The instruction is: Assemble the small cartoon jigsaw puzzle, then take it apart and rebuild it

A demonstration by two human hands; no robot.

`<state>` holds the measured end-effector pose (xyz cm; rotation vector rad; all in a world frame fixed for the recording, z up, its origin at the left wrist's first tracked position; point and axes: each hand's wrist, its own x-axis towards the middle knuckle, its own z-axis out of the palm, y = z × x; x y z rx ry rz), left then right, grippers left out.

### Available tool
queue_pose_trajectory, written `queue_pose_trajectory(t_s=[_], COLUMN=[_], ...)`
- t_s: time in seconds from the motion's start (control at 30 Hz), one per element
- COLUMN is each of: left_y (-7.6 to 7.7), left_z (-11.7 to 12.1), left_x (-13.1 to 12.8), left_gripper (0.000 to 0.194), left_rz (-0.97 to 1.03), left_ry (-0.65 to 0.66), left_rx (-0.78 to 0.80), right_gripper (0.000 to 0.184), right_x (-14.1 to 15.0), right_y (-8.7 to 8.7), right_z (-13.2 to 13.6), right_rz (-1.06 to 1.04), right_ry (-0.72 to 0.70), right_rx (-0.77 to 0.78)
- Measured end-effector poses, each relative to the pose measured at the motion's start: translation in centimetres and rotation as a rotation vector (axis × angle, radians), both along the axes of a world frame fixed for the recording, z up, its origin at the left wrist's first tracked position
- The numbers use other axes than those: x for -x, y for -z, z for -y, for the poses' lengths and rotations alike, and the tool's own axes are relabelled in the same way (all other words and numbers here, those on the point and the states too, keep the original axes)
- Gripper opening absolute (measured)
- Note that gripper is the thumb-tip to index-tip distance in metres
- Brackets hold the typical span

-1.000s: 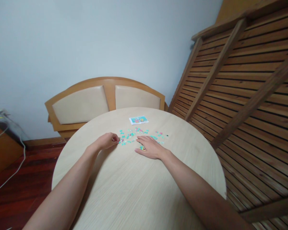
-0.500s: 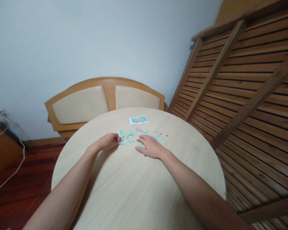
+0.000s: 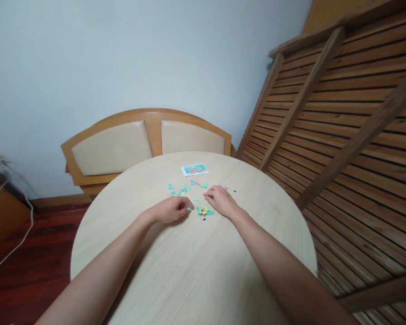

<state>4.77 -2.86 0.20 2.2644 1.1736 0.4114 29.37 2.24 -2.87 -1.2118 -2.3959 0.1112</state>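
My left hand [image 3: 172, 210] is closed in a pinch on a small teal puzzle piece [image 3: 188, 209], just left of a partly joined puzzle section [image 3: 203, 211]. That section shows a yellow cartoon figure on teal. On its upper right, my right hand [image 3: 221, 201] hovers low over the table with thumb and fingers drawn together; whatever they hold, if anything, is too small to make out. One loose teal piece [image 3: 196, 200] lies between the hands. Several more loose puzzle pieces [image 3: 185, 190], teal and pink, are scattered beyond them, some hidden behind the hands.
A picture card [image 3: 194, 169] with cartoon figures lies toward the far side of the round wooden table [image 3: 176, 271]. Behind the table stands a padded headboard [image 3: 115, 146] against the wall. Wooden slats [image 3: 325, 113] lean at the right. A white cable [image 3: 32, 221] hangs at the left.
My left hand has moved right from the left-hand pieces, carrying a piece to beside the joined section. My right hand has shifted up and right, uncovering that section, and its fingers have drawn together.
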Motion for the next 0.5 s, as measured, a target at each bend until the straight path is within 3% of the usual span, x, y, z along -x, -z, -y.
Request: queue_pose_trajectory(t_s=[0.17,0.5], left_y=[0.6,1.5], left_z=[0.1,-0.4], left_x=[-0.9,-1.7], left_gripper=[0.026,0.021], left_rz=[0.040,0.036], left_ry=[-0.003,-0.140], left_rx=[-0.004,-0.040], right_gripper=[0.022,0.026], right_x=[0.2,1.1], right_y=[-0.5,-0.7], right_z=[0.3,0.2], right_rz=[0.025,0.063], right_ry=[0.054,0.215], right_rx=[-0.012,-0.087])
